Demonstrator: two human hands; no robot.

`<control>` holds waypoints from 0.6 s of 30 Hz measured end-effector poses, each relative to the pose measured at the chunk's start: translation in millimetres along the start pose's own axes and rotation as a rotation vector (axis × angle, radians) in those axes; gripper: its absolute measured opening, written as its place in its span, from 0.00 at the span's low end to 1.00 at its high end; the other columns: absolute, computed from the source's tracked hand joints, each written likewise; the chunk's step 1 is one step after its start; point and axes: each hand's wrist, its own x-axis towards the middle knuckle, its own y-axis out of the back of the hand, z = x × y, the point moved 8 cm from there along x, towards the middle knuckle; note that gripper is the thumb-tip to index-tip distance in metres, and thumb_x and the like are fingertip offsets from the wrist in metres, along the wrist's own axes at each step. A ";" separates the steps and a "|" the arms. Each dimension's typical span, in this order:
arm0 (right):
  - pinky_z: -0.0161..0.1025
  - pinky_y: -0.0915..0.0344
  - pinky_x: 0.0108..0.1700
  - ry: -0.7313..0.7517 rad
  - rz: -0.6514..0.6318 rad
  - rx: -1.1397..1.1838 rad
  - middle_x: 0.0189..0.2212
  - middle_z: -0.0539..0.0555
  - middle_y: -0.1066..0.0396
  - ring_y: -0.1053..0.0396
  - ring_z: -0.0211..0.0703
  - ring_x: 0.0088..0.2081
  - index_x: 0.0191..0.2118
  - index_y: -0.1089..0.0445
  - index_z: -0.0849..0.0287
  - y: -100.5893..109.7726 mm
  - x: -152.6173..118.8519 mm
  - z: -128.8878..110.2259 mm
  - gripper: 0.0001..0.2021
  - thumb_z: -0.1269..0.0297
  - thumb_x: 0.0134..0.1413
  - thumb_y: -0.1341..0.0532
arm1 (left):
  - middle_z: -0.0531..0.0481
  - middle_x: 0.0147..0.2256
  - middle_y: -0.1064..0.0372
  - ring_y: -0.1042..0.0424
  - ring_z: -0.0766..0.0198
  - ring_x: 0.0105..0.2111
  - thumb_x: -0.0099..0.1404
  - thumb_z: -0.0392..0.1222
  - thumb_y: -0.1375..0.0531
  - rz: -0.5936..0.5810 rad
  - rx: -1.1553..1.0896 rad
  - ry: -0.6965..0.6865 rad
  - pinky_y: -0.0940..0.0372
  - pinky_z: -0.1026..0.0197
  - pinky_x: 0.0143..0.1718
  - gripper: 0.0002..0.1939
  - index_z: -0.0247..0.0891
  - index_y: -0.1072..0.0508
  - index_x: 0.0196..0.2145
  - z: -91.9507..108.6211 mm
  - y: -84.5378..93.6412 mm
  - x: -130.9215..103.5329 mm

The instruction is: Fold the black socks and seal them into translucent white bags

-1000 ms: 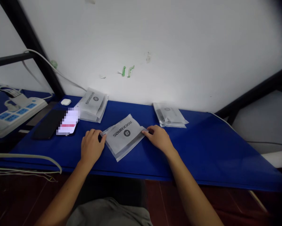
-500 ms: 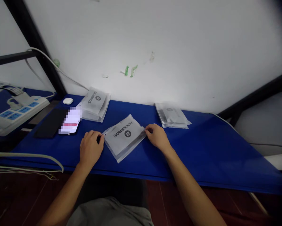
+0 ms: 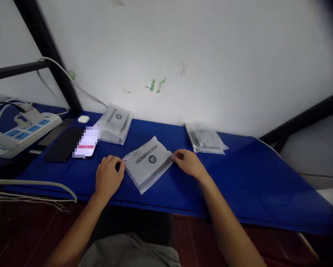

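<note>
A frosted plastic bag [image 3: 147, 163] printed ROCKBROS lies on the blue tabletop, turned at an angle in front of me. My left hand [image 3: 110, 175] pinches its left corner, fingers curled. At the opposite corner, my right hand [image 3: 187, 162] grips the bag's edge between thumb and fingers. Behind and to the left lies a stack of like bags [image 3: 116, 124], the top one showing the same print. Another pile of bags [image 3: 206, 139] rests against the wall at the right. What is inside the bags cannot be made out.
A lit phone [image 3: 87, 142], its screen blurred, lies beside a dark flat device [image 3: 64, 144]. Behind them sits a white earbud case [image 3: 83, 119]. A power strip [image 3: 27, 129] with plugged cables is at the far left. Loose white cables [image 3: 35, 182] hang near the table's left front.
The view has shifted slightly, so everything sits a little further right. Both hands keep hold of the same bag corners, and the bag stays nearly in place.
</note>
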 end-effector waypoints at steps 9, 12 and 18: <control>0.36 0.39 0.35 0.026 0.051 0.021 0.31 0.52 0.26 0.32 0.40 0.32 0.33 0.28 0.57 -3.4 2.2 -6.3 0.04 0.69 0.50 0.39 | 0.48 0.35 0.28 0.32 0.55 0.38 0.65 0.42 0.47 0.012 -0.044 -0.026 0.37 0.54 0.40 0.10 0.40 0.27 0.34 -1.2 -1.4 -0.6; 0.36 0.39 0.35 0.028 0.080 0.016 0.31 0.52 0.26 0.31 0.40 0.32 0.32 0.28 0.57 -2.8 2.3 -8.4 0.03 0.69 0.50 0.39 | 0.48 0.35 0.28 0.32 0.55 0.38 0.65 0.42 0.47 0.019 -0.046 -0.031 0.37 0.54 0.40 0.10 0.40 0.27 0.34 -1.6 -1.2 -1.0; 0.36 0.40 0.35 0.006 0.092 -0.001 0.30 0.52 0.25 0.30 0.41 0.31 0.31 0.27 0.57 -2.9 3.6 -9.0 0.06 0.72 0.51 0.41 | 0.47 0.34 0.27 0.32 0.56 0.37 0.66 0.42 0.48 0.014 -0.078 -0.025 0.37 0.54 0.40 0.11 0.39 0.26 0.36 -1.5 -1.2 -0.6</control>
